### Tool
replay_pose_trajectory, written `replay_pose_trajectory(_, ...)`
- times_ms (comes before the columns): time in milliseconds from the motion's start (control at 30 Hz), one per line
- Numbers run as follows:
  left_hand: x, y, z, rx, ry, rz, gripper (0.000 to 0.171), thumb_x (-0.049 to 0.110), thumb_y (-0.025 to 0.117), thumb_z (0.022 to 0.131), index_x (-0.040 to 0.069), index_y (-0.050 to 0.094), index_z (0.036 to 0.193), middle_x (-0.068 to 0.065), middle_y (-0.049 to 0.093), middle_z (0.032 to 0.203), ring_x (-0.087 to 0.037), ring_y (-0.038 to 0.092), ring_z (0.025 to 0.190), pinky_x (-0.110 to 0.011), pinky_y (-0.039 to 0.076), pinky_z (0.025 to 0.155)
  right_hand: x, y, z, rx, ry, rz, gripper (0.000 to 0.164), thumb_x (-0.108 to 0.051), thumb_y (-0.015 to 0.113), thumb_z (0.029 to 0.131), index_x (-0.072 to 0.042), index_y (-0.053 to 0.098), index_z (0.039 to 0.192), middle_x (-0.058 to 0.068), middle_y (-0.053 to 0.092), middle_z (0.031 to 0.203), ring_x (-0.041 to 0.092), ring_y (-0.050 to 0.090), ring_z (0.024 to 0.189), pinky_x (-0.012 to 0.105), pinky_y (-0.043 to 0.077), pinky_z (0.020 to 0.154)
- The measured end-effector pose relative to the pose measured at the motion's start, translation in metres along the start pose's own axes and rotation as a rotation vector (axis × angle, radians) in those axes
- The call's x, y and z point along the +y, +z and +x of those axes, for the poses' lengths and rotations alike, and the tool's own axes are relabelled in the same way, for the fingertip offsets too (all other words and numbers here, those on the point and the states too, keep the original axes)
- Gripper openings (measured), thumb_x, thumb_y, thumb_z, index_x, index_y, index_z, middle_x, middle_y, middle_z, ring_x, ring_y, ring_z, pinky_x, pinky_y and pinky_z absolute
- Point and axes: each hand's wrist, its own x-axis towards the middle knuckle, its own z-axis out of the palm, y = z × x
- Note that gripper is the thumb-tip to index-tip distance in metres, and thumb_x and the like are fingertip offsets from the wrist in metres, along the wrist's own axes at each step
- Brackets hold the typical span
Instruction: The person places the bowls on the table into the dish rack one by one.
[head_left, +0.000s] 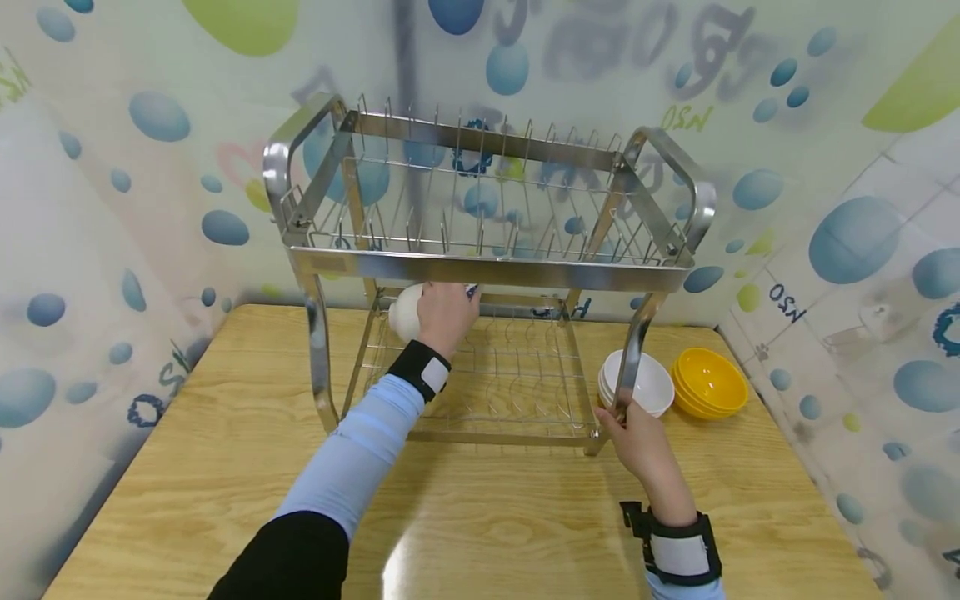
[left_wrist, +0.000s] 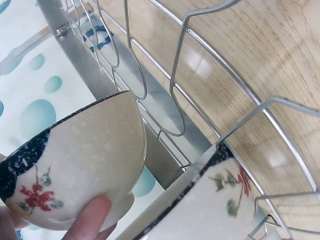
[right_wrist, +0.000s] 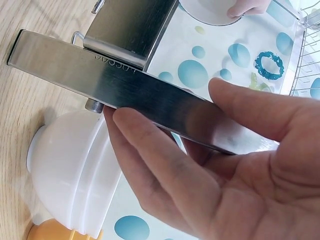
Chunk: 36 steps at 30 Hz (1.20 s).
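My left hand [head_left: 448, 312] reaches under the upper tier of a metal dish rack [head_left: 495, 268] and holds a cream bowl [left_wrist: 100, 150] with a dark rim and red flowers. In the left wrist view its fingers press against the bowl's outside. A second bowl [left_wrist: 210, 210] of the same pattern stands tilted among the wires of the lower tier, close to the held one. My right hand [head_left: 637, 442] grips the rack's front right leg [right_wrist: 115, 77], thumb on one side and fingers on the other.
Stacked white bowls [head_left: 651, 385] stand just beyond the right leg, beside stacked yellow bowls [head_left: 711, 382]. The rack's upper tier has upright wire dividers. A patterned wall covering [head_left: 525, 67] rises behind the wooden table [head_left: 495, 517].
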Motion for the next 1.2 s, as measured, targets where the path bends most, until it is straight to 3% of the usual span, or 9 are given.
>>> replay_pose_trajectory(400, -0.002, 0.008, 0.006, -0.051, -0.008, 0.068, 0.043, 0.04, 0.054, 0.094, 0.001, 0.069, 0.087, -0.025, 0.066, 0.092, -0.04, 0.062, 0.089, -0.047, 0.056, 0.059, -0.001, 0.0, -0.002, 0.002, -0.002, 0.009, 0.021, -0.024, 0.053, 0.098, -0.005, 0.045, 0.097, 0.004, 0.04, 0.071, 0.017, 0.039, 0.06, 0.027, 0.03, 0.051)
replay_pose_trajectory(633, -0.002, 0.016, 0.008, -0.035, -0.005, 0.068, 0.042, 0.039, 0.056, 0.093, -0.001, 0.069, 0.099, -0.028, 0.063, 0.097, -0.041, 0.061, 0.09, -0.048, 0.056, 0.061, 0.0, 0.0, -0.001, 0.004, -0.002, 0.013, 0.02, -0.023, 0.052, 0.098, -0.005, 0.044, 0.096, 0.004, 0.04, 0.071, 0.017, 0.04, 0.061, 0.027, 0.03, 0.052)
replay_pose_trajectory(867, -0.003, 0.019, 0.005, -0.09, -0.038, 0.094, 0.049, 0.043, 0.051, 0.095, -0.003, 0.069, 0.092, -0.031, 0.06, 0.097, -0.04, 0.06, 0.089, -0.045, 0.056, 0.061, -0.001, 0.001, 0.0, 0.001, -0.002, 0.012, 0.02, -0.024, 0.052, 0.098, -0.005, 0.046, 0.096, 0.004, 0.041, 0.071, 0.017, 0.04, 0.06, 0.026, 0.031, 0.051)
replay_pose_trajectory(1200, -0.001, 0.021, 0.001, -0.084, -0.049, 0.093, 0.051, 0.042, 0.048, 0.096, -0.005, 0.063, 0.109, -0.03, 0.055, 0.098, -0.037, 0.061, 0.083, -0.042, 0.057, 0.06, 0.0, 0.001, 0.0, 0.002, -0.006, 0.015, 0.02, -0.023, 0.053, 0.098, -0.005, 0.045, 0.097, 0.004, 0.04, 0.07, 0.016, 0.039, 0.059, 0.026, 0.03, 0.051)
